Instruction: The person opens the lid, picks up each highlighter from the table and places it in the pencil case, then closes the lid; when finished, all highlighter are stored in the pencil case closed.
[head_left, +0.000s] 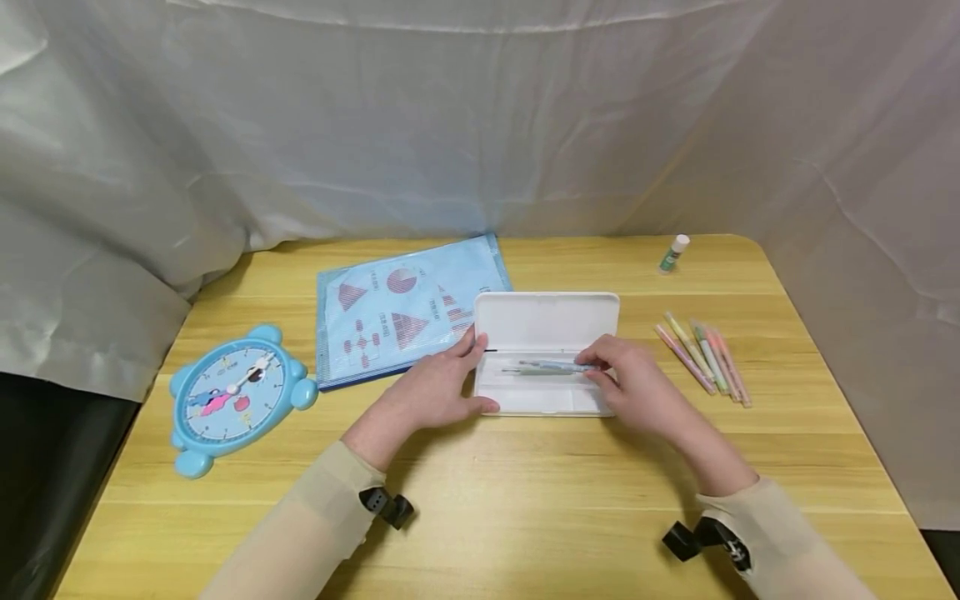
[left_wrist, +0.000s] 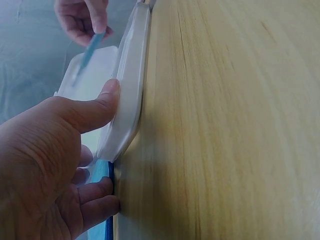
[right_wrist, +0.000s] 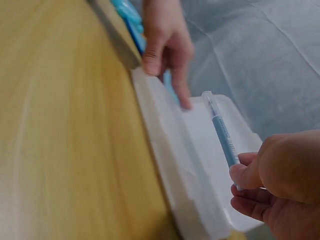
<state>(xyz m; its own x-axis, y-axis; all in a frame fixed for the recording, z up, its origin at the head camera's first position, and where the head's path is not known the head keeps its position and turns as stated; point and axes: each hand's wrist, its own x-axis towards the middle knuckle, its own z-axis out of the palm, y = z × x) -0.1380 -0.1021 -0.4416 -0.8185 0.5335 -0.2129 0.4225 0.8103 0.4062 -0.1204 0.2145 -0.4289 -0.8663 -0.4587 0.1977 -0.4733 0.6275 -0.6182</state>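
Observation:
A white pencil case [head_left: 547,321] lies with its lid raised near the middle of the wooden table. At its left end my left hand [head_left: 438,383] grips it, thumb at the front edge and fingers toward the back. My right hand [head_left: 637,383] pinches a blue pen [right_wrist: 226,140] with a clear cap by one end, over the case. In the head view, a greenish pen [head_left: 542,372] shows just below the blue one; whether it is held or lies in the case I cannot tell.
Several pastel highlighter pens [head_left: 708,358] lie right of the case, with a glue stick [head_left: 673,253] standing behind them. A blue zip folder [head_left: 405,308] lies behind and left, touching or close to the case. A blue toy clock [head_left: 236,392] sits at the left.

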